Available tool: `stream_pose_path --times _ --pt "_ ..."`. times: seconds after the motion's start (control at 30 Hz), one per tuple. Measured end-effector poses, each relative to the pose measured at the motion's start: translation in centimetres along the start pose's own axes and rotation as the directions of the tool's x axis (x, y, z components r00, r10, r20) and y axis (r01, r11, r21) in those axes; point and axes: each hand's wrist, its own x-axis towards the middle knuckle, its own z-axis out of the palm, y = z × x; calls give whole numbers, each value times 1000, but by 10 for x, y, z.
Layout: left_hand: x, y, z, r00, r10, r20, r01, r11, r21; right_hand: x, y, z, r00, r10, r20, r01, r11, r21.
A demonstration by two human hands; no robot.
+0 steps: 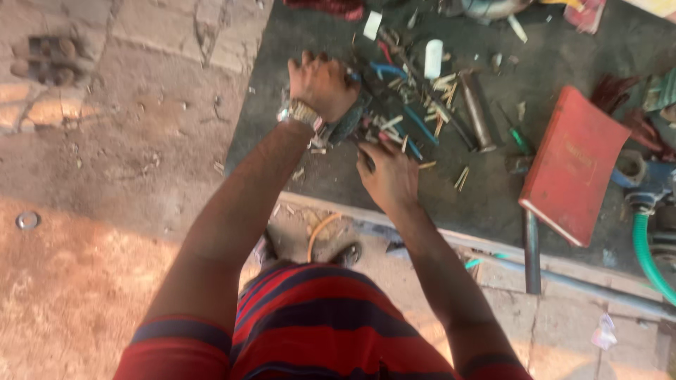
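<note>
Both hands rest among scattered tools on the dark surface [303, 151]; left hand [322, 86] grips a dark object [350, 121]; right hand's [387, 172] closure cannot be told.

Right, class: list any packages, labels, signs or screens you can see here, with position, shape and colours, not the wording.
Red book: right side of the dark bench, flat rectangle, faint printed marking on its cover.
White paper slip: top of the bench, small rectangle.
White cylinder: beyond the hands, plain.
No screens or signs.

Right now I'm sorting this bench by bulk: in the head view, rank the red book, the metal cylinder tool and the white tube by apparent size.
1. red book
2. metal cylinder tool
3. white tube
</note>
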Motion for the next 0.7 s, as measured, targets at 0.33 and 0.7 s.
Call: stream_pose_path --times 0.33,0.7 --pt "-11 5 -16 1000 2 1 -2 992 -126 8 -12 14 957 91 275 -96 995 6" --pt "-20 5 -15 997 50 -55 -58 987 -148 10 -22 21 977 69 199 -92 990 106"
